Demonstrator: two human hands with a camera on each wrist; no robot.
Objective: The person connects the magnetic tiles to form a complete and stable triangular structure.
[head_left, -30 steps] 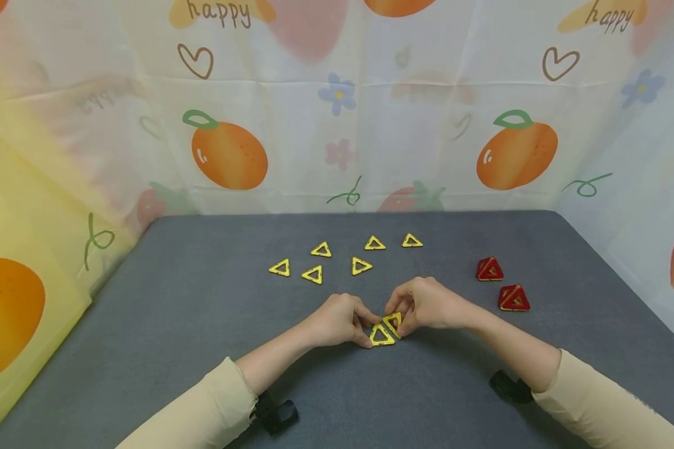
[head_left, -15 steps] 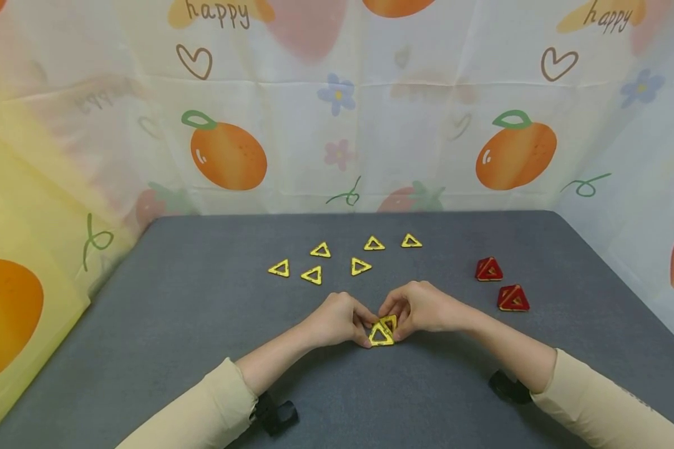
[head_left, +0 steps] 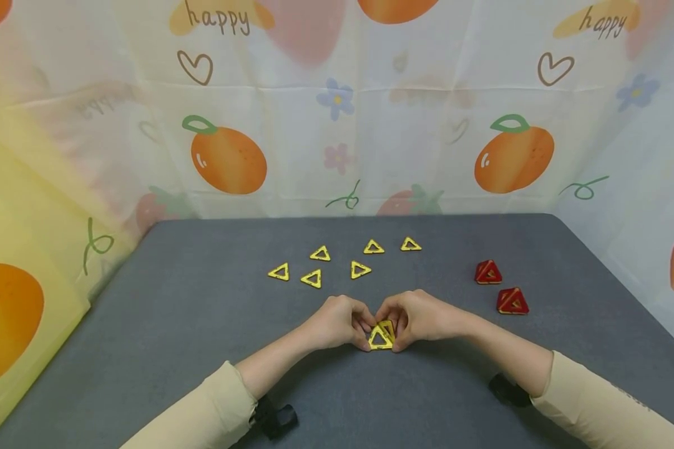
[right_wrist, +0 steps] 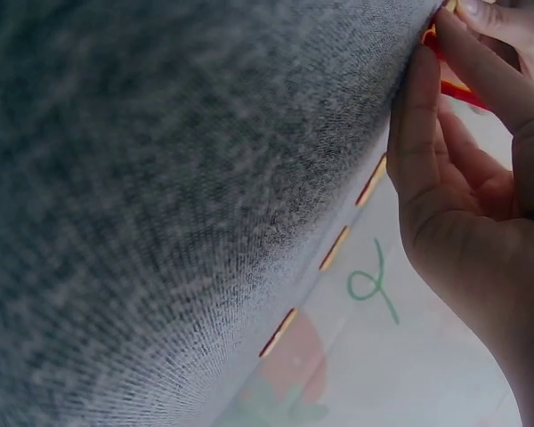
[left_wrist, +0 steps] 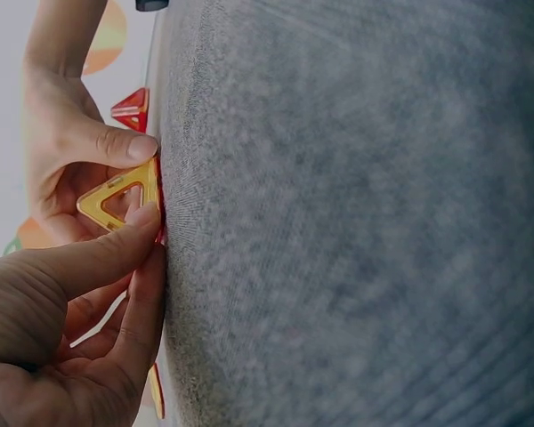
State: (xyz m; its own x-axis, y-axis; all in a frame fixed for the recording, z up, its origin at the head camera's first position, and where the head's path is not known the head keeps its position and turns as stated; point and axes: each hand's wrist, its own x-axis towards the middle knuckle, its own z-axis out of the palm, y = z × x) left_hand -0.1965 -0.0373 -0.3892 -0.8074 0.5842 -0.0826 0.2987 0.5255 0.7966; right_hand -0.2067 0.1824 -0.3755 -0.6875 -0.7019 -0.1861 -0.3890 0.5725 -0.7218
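From your head camera, your left hand (head_left: 337,321) and right hand (head_left: 421,317) meet at the near middle of the grey worktop (head_left: 174,324), fingers of both curled around a small cluster of yellow triangle tiles (head_left: 381,335) standing on the cloth. Your left wrist camera shows what the head view hides: your left thumb and forefinger (left_wrist: 116,253) pinch one translucent yellow triangle frame, open in the middle, standing on edge against the worktop, with your right thumb pressed on its far corner. Your right wrist camera only catches fingers (right_wrist: 418,116) against the tile edges. Beyond your hands lie six loose yellow triangles (head_left: 360,269); to the right sit two red pyramids (head_left: 488,272).
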